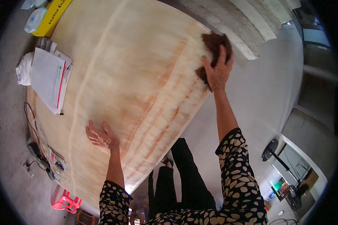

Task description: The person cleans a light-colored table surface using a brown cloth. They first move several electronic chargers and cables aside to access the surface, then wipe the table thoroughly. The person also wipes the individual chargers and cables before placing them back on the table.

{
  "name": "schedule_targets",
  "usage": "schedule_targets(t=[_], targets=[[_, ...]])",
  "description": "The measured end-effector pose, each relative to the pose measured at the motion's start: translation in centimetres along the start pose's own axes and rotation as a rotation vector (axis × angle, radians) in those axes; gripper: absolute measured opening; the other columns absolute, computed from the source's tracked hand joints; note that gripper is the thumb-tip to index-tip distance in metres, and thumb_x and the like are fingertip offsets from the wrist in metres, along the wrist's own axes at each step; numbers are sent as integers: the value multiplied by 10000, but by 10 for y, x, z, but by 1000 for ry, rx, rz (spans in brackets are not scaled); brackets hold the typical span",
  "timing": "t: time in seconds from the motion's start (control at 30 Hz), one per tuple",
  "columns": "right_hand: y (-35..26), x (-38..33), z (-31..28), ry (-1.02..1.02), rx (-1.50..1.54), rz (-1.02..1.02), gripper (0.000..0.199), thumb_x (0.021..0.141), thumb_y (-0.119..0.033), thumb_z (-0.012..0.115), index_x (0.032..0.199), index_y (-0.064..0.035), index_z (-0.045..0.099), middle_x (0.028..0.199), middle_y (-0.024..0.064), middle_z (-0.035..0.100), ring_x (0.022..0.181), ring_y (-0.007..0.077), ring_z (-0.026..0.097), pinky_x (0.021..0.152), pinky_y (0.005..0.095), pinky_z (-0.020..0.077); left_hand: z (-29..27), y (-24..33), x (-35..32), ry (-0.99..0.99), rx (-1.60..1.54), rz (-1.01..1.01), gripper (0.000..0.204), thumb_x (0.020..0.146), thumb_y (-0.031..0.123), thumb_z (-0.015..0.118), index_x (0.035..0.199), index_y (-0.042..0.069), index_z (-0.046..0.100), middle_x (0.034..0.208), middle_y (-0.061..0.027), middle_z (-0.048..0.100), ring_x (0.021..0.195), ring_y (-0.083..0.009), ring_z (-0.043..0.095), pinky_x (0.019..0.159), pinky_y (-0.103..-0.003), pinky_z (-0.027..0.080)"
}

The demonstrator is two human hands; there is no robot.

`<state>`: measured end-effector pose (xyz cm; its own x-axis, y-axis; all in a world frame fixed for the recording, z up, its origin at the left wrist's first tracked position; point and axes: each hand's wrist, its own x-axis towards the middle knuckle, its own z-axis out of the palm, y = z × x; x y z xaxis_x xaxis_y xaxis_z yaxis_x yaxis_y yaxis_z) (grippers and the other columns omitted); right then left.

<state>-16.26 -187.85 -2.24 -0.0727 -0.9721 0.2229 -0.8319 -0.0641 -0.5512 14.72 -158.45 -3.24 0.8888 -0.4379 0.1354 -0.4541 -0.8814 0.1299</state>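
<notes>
A broad marble-patterned table [139,67], cream with orange veins, fills the view; its polished top probably lets things slide easily. A stack of papers [49,78] lies near its left edge, with a tangle of cables [41,150] just beyond. The right hand [218,71] presses a dark brown cloth [214,45] at the table's far right edge, fingers spread over it. The cloth looks soft and light, best bunched under the palm. The left hand [99,135] rests flat and empty on the top.
</notes>
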Motion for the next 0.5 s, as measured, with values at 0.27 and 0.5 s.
schedule_targets(t=[0.27, 0.5], targets=[[25, -51, 6, 2, 1087, 721, 473, 874, -305, 657, 1203, -12, 486, 1054, 69, 567, 899, 184, 574, 786, 325, 497, 1, 3, 0, -32, -75, 64, 631, 877, 437, 563, 1416, 198, 337, 1451, -179, 280, 1352, -331, 224, 1047, -522, 201], [-42, -257, 2, -163, 1147, 1010, 560, 908, -180, 623, 1382, -19, 372, 1314, 101, 485, 1158, 205, 479, 981, 340, 394, -3, -23, -3, -137, -213, 179, 775, 858, 499, 576, 1473, 161, 246, 1488, -240, 196, 1378, -395, 151, 1089, -551, 123]])
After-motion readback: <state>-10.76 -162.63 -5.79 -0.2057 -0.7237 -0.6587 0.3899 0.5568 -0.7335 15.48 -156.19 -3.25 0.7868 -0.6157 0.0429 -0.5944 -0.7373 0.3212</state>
